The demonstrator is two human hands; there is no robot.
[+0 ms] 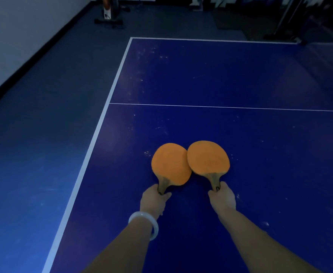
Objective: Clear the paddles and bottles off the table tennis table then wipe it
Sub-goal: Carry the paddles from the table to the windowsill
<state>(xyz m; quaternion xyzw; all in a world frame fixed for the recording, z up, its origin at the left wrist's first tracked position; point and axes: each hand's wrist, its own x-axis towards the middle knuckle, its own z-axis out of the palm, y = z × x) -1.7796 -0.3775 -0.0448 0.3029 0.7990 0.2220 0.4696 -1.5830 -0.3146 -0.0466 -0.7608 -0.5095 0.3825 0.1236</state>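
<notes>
Two orange paddles with wooden handles lie side by side on the blue table tennis table (240, 75), their blades touching. My left hand (153, 200), with a pale bangle on the wrist, grips the handle of the left paddle (170, 164). My right hand (223, 198) grips the handle of the right paddle (208, 157). Both blades point away from me. White dusty specks are scattered over the table top. No bottles are in view.
The table's white left edge line (94, 142) runs diagonally from the near left to the far corner, and a thin white centre line crosses it. Blue floor lies to the left, against a white wall. An exercise machine base (108, 20) stands on the floor at the back.
</notes>
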